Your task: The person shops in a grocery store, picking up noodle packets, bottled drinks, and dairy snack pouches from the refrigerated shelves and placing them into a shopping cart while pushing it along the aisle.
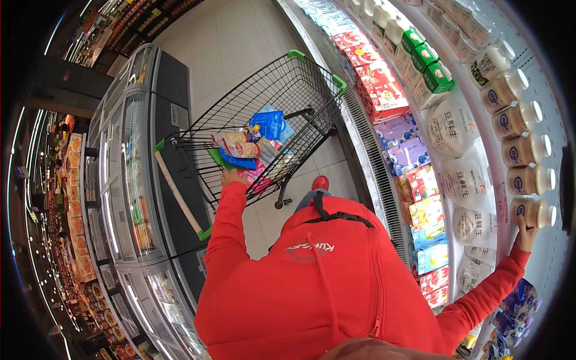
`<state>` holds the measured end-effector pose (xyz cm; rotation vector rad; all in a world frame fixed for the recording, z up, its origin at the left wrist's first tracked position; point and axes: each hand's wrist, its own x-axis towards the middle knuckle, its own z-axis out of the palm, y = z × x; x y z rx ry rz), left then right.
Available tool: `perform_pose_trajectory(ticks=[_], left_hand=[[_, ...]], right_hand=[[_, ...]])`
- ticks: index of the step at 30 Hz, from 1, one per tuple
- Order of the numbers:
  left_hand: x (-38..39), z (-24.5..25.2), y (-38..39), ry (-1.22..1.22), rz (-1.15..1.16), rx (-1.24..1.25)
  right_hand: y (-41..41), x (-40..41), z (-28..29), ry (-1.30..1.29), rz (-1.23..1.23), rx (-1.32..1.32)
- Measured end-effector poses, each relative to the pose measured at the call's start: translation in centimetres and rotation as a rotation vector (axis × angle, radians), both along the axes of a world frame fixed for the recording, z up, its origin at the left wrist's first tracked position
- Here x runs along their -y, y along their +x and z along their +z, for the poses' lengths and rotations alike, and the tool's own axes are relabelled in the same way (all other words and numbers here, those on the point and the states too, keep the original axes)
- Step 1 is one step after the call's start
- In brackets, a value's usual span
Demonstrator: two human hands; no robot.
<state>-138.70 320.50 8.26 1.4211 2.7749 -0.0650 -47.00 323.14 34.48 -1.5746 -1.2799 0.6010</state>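
My left hand (pixel 234 178) reaches over the near side of a black wire shopping cart (pixel 211 112), beside a green packet (pixel 220 157) and a pink packet (pixel 253 174). Its fingertips are partly hidden, so its grip is unclear. In the cart lie clear-fronted bags of pale snacks (pixel 240 147), a blue pouch (pixel 266 126) and other packets. On the right, my right hand (pixel 524 236) grips a beige drink bottle (pixel 530 213) with a white cap, on its side in this view. That bottle is nearest me in a row of like bottles (pixel 518 150) on the cooler shelf.
Large white plastic jugs (pixel 465 177), green-topped cartons (pixel 425 58) and red multipacks (pixel 382 87) fill the open cooler. Its grille (pixel 375 173) runs along the floor side. Glass-door freezers (pixel 135 171) stand left, beyond the cart's handle (pixel 177 193). Tiled floor (pixel 252 31) lies between.
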Motion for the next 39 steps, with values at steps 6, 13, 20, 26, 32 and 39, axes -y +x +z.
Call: perform_pose_trajectory(ticks=[6, 13, 20, 26, 32, 39], left_hand=[[3.0, -5.9, 1.2, -0.125, -0.035, 0.637], [1.9, -6.4, -1.8, -0.222, -0.045, 0.929], [1.4, -11.5, -5.9, -0.212, 0.143, 1.118], [-0.3, -16.9, -5.0, -0.069, -0.087, 1.088], [-5.8, -22.5, -3.7, -0.331, -0.284, 1.229], [-5.1, -32.3, -2.7, -0.556, 0.008, 0.747]], right_hand=[[0.6, 0.3, -1.2, -0.058, -0.034, 0.013], [-2.1, 0.0, 0.3, -0.029, -0.178, 0.167], [-13.7, 0.5, -0.9, 0.352, -0.806, 0.292], [-34.4, -0.2, -11.5, 0.271, -0.579, 0.207], [-48.1, 5.5, -23.0, -0.349, -0.045, 0.218], [-42.5, 19.1, -31.7, -0.778, -0.086, -0.042]])
